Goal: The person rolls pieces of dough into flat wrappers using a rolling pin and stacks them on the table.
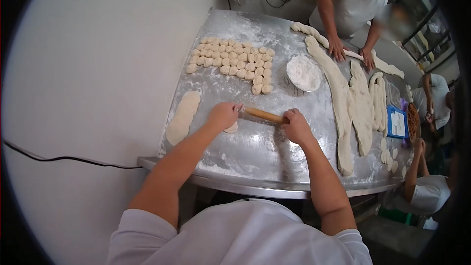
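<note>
My left hand (224,116) is closed around the left end of a wooden rolling pin (265,115), with a bit of pale dough or cloth at its fingertips. The pin's right end is gripped by my right hand (296,125). Just below my left hand a small flat dough piece (231,127) lies partly hidden on the metal table (250,152). A stack of overlapping flattened dough rounds (184,118) rests to the left. Beyond the pin are rows of small dough balls (230,58).
A bowl of flour (304,72) stands beyond my right hand. Long dough strips (338,103) lie to its right, near a blue scale (397,122). Across the table a co-worker (351,5) presses a dough rope with both hands. Other people work at the right edge.
</note>
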### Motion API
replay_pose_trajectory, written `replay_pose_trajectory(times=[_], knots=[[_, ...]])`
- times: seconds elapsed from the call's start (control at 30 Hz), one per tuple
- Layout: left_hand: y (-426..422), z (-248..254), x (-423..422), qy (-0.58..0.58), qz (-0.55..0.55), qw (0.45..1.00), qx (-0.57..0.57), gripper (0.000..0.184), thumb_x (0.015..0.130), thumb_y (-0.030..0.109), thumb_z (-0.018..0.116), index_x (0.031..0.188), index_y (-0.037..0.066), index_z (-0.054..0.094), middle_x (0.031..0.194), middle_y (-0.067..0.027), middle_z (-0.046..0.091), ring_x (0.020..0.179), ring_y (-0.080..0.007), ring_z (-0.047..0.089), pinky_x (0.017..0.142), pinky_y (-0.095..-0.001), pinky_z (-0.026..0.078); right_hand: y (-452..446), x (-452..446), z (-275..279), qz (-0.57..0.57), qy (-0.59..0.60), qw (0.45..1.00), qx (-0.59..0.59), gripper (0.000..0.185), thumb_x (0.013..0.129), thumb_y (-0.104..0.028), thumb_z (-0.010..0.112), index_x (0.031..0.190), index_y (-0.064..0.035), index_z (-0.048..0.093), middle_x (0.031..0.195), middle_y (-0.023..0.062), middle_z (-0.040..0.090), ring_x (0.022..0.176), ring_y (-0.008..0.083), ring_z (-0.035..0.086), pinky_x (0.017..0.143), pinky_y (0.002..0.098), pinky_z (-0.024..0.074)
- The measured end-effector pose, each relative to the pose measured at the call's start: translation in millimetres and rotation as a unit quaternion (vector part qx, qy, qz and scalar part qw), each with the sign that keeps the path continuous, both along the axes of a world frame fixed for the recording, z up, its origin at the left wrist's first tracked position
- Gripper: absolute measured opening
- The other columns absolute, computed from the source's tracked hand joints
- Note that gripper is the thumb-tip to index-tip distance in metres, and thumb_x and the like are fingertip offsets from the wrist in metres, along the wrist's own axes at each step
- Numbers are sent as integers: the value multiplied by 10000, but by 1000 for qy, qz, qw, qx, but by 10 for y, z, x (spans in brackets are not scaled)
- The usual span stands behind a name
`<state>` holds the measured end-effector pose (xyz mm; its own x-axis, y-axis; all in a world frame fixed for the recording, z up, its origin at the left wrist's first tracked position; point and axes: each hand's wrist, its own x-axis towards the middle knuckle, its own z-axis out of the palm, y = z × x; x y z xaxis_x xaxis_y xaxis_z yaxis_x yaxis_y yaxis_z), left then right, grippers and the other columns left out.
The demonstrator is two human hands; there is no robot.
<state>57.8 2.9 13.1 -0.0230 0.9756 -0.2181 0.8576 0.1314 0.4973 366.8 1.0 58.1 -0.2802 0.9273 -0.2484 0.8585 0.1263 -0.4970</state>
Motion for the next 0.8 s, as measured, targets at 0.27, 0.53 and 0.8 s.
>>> replay_pose_trajectory(times=[0.27,0.53,0.8], knots=[[-294,-42,-270,-109,-84,989,-60,300,869,265,882,1039,33,796,952,-199,771,880,-331,747,812,-439,586,-224,-183,-501,190,-50,973,118,332,846,-144,781,1177,-121,759,1475,200,591,1428,455,501,1210,615,382],[-326,-9,-268,-73,-144,980,-119,340,841,338,889,1048,70,858,1002,-215,807,934,-370,780,852,-468,593,-587,-623,-347,225,0,966,127,596,958,-386,790,1431,-42,678,1666,275,442,1560,468,393,1260,634,325],[-225,132,-391,-118,-82,975,-168,361,864,305,892,1110,47,840,1041,-207,812,952,-322,783,854,-432,593,1611,-30,351,-101,-111,973,175,363,869,-162,714,1132,85,754,1129,323,767,1093,489,741,983,510,585]])
